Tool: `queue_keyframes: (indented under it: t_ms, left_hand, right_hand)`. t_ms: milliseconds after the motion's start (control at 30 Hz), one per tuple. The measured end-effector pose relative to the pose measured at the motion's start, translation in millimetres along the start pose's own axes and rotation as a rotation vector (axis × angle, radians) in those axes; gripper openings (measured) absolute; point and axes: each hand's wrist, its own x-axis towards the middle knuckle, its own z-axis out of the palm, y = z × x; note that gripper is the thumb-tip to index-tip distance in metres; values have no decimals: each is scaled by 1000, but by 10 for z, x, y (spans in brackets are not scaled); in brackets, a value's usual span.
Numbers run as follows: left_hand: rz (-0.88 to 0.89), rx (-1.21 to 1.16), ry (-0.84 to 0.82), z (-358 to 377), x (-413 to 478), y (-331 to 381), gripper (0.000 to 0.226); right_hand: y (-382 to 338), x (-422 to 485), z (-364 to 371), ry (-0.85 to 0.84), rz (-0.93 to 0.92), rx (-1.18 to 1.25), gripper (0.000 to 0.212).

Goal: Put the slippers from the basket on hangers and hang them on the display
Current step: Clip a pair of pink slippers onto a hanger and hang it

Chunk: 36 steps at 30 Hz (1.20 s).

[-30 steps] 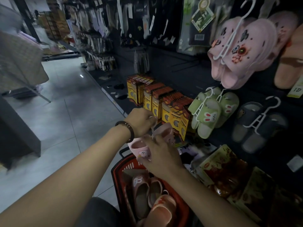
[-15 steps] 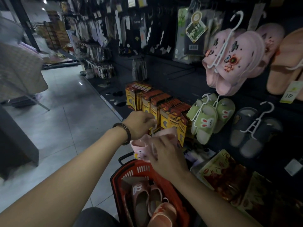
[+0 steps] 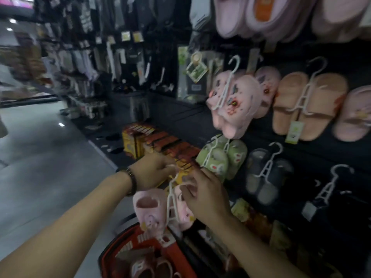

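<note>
A pair of small pink slippers (image 3: 149, 212) hangs on a white hanger (image 3: 171, 199) just above the red basket (image 3: 112, 255). My left hand (image 3: 154, 170) pinches the hanger's hook at the top. My right hand (image 3: 204, 194) grips the right slipper of the pair and hides most of it. More pink slippers (image 3: 148, 267) lie inside the basket. The dark display wall (image 3: 313, 155) stands to the right, holding hung pairs: pink clogs (image 3: 232, 105), green slippers (image 3: 222, 157), tan slides (image 3: 309, 105) and dark slides (image 3: 267, 177).
Yellow and orange boxes (image 3: 158, 143) line the low shelf behind my hands. Packaged goods (image 3: 259, 219) lie on the shelf at the right. Socks and accessories (image 3: 90, 57) hang further along the wall. The grey tiled aisle floor (image 3: 40, 157) stretches to the left.
The pink pair now hangs from the hanger, lifted higher above the basket. My left hand went from the slippers to the hook. The view has tilted up toward the display.
</note>
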Motion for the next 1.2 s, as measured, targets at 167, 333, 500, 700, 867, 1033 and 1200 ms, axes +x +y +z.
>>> queue_keyframes:
  t_ms: [167,333,500,700,867,1033,1200]
  left_hand:
    - [91,-45,-53,-43,340,427,33]
    - [212,-167,-48,-50,709,792,24]
    - [324,-217,-35,-2,977,1112,23]
    - [371,-404,-41,154,1201,1520,20]
    - [405,-612,-28,185,1378,1941,35]
    - [456,-620,-29,137,1534,2429,27]
    - [467,-735,-60,205,1720,2881,24]
  right_hand:
    - [227,327,-610,-71,46,157,37]
    - [470,415,-1141,-127,94,248,25]
    - [676,360,-1476,-59,144,288,35]
    - [893,257,-1831,-21,177,277,32]
    - [1052,89,-2349,45,268,342,29]
    - [1119,41,-3021,242,391,531,35]
    - [1244,104,-3691,336,375,466,29]
